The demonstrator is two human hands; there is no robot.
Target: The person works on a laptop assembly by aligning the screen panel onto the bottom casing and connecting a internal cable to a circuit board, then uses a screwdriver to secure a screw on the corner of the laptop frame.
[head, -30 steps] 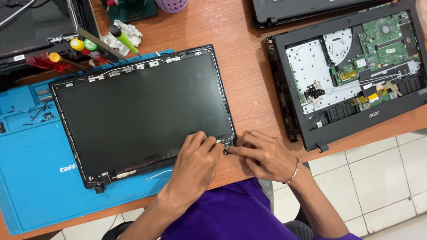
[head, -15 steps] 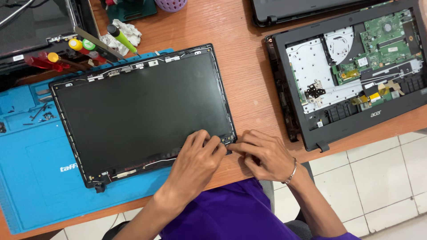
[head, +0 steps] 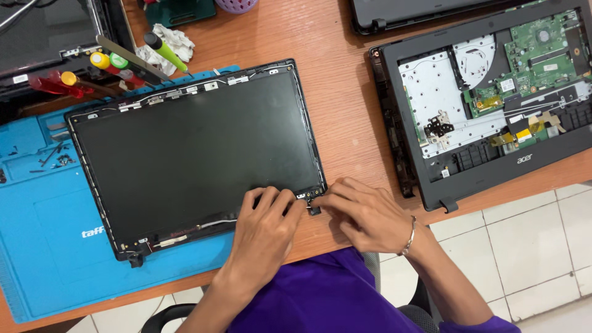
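1. A laptop screen panel (head: 197,154) lies flat in its thin black frame, partly on a blue work mat (head: 43,246) and partly on the brown wooden table (head: 345,92).
2. Both hands meet at the near right corner of the panel, by a small black hinge piece (head: 313,208).
3. The left hand (head: 265,231) rests on the near edge of the panel, fingers curled and close together.
4. The right hand (head: 367,213) has its fingertips pinched narrow at the hinge piece; whether it grips the piece, the picture does not show. A thin bracelet (head: 409,237) sits on that wrist.
5. To the right lies an opened laptop base (head: 493,105) with a green circuit board (head: 542,49).
6. Far left, screwdrivers (head: 92,71) with coloured handles lie beside a crumpled white cloth (head: 166,43).
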